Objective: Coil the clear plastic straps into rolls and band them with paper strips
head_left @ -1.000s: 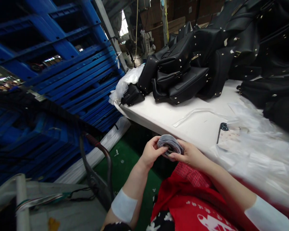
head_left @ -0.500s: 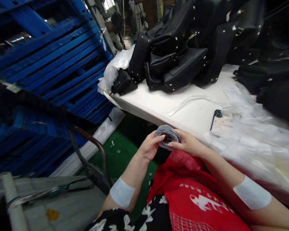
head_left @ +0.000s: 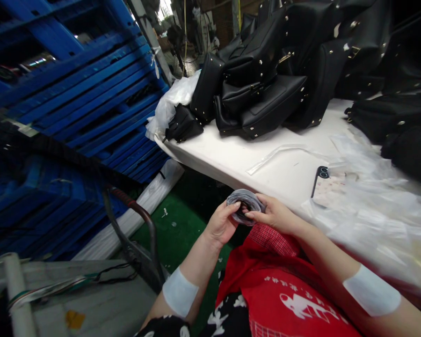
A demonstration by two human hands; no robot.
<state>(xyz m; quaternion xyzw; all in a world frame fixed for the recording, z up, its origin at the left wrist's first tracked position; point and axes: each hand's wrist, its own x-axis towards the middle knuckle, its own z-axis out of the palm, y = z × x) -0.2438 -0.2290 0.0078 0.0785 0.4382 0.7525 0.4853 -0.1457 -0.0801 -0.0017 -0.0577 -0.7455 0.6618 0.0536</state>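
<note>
A grey roll of thin, strip-like material [head_left: 247,197], perhaps tape, is held between both hands just off the table's front edge. My left hand [head_left: 223,223] grips its left side, thumb over the rim at the hollow centre. On the opposite side my right hand [head_left: 275,213] pinches the roll, thumb and fingers reaching the central hole. The fingers behind the roll are partly hidden. Close by, on the white table [head_left: 228,157], lie a phone with a patterned case [head_left: 328,187] and a clear plastic strip [head_left: 277,152].
Black handbags [head_left: 266,103] are heaped at the back of the table. Crumpled clear plastic bags [head_left: 382,215] cover its right side. Blue pallets [head_left: 101,103] stack up at left, near a pallet-jack-like handle [head_left: 149,222]. Below is a green floor [head_left: 178,215] with scraps.
The view has shifted slightly, so the scene sits a little lower and further right. Both hands still hold the roll, with the fingers slightly repositioned around its centre.
</note>
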